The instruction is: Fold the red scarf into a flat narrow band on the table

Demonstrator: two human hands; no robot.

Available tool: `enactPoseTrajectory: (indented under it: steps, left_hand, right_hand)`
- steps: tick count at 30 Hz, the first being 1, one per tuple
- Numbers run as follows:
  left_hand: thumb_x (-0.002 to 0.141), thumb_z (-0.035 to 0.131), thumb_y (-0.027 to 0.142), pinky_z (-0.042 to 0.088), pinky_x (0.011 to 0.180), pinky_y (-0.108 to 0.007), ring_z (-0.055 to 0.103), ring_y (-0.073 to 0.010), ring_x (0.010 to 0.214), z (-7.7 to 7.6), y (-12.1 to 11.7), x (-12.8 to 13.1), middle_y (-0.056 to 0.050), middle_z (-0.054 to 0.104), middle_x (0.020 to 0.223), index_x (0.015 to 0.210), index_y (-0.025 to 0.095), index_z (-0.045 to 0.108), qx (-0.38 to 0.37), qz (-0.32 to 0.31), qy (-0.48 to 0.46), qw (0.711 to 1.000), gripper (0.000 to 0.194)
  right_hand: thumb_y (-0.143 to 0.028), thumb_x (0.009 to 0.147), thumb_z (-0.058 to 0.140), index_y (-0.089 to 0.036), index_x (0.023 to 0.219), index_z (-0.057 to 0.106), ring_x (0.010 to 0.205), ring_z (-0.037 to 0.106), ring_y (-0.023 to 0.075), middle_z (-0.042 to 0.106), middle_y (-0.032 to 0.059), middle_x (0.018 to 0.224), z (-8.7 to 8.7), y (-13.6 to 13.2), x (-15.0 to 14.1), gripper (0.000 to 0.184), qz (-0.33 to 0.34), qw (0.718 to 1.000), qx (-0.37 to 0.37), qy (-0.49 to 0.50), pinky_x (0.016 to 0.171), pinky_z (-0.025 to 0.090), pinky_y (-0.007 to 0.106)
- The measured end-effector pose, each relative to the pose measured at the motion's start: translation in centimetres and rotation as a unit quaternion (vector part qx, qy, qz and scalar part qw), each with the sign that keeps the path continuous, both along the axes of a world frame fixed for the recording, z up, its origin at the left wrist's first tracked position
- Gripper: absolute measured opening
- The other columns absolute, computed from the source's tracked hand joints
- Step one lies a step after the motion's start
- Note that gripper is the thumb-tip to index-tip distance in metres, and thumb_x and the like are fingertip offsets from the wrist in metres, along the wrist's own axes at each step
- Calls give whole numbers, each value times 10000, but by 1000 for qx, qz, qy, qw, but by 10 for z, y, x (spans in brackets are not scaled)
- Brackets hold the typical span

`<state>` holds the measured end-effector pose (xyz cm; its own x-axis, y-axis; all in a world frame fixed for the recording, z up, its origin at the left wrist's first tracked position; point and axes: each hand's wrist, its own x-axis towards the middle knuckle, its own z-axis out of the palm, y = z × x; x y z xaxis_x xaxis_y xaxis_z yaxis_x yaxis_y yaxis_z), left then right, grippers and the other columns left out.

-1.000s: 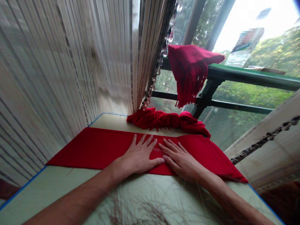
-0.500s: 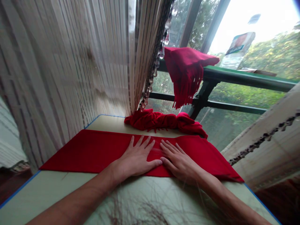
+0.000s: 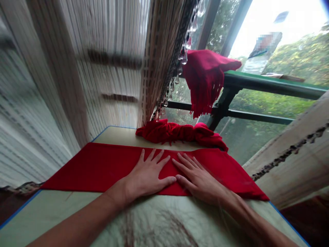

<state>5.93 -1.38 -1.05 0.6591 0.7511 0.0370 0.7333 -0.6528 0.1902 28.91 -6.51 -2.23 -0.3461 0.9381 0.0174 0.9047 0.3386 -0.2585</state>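
The curtain [image 3: 115,79] is shifting at your left, but your left hand [image 3: 149,173] and right hand [image 3: 197,178] are still resting palms down, spread and gripping nothing, on the flat cloth [image 3: 95,168] lying across the table [image 3: 59,206], so its position is staying unchanged.

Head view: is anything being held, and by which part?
Nothing is held: the left hand and right hand lie open on the flat red cloth.

We see bright daylight [image 3: 303,20] through a window [image 3: 241,144] with dark green bars [image 3: 272,84], leafy trees [image 3: 300,61] outside, a striped curtain [image 3: 113,37] trimmed with beads [image 3: 177,80] at left, another curtain [image 3: 300,161] at right, and a pale table [image 3: 74,211] with a blue edge [image 3: 20,209].
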Motion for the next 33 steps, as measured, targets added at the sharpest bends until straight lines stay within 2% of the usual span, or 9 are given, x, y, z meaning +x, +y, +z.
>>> enactPoseTrajectory:
  steps: [4,13,16,18,22,26,33]
  left_hand:
    - [926,376,844,26,1234,-726,101,-372,1601,2,1,-2,-96,188,1719,1633,272,327,-9,5,17,1000,911]
    - [874,369,903,-30,1248,-696,71,-360,1608,-7,4,-4,-130,181,1713,1648,129,254,-15,-5,-14,1000,1101]
    - [876,380,887,-29,1254,-683,70,-362,1607,-5,3,-4,-144,174,1714,1646,91,243,-21,0,-14,1000,1116]
    - [901,363,850,-14,1258,-678,82,-360,1607,-3,2,-3,-151,170,1715,1649,84,230,-20,2,-14,1000,1079]
    - [913,374,816,-2,1259,-675,98,-367,1604,-3,2,-1,-161,173,1714,1652,82,218,-19,6,-8,1000,1054]
    - [864,388,892,-13,1256,-673,100,-384,1601,-7,3,-2,-179,183,1710,1647,84,243,-12,2,-14,1000,1135]
    - [850,355,922,-39,1251,-680,75,-363,1607,-9,5,-2,-175,162,1714,1641,64,244,-15,4,-17,1000,1173]
  right_hand:
    - [-650,1053,356,-294,1631,311,1607,75,283,158,61,1733,1,-1,-1,681,-5,1000,-3,1,1300,106,576]
    - [-604,1071,346,-269,1612,382,1607,128,297,270,75,1722,4,9,-5,638,-23,999,30,19,1297,145,587]
    - [-608,1070,331,-271,1621,366,1609,120,300,229,76,1735,5,18,-15,646,-41,998,49,5,1294,164,574]
    - [-596,1075,317,-283,1628,346,1611,99,298,199,64,1743,2,25,-25,636,-31,998,48,5,1292,162,577]
    - [-555,1088,285,-265,1638,318,1609,127,266,244,68,1731,-7,34,-35,623,-23,999,34,19,1299,150,549]
    - [-556,1083,290,-212,1626,351,1606,141,254,278,89,1716,-11,34,-29,645,-32,999,39,-2,1308,119,524]
    - [-578,1080,280,-230,1631,335,1602,157,267,263,84,1721,-13,31,-21,655,-61,997,50,-20,1300,148,546]
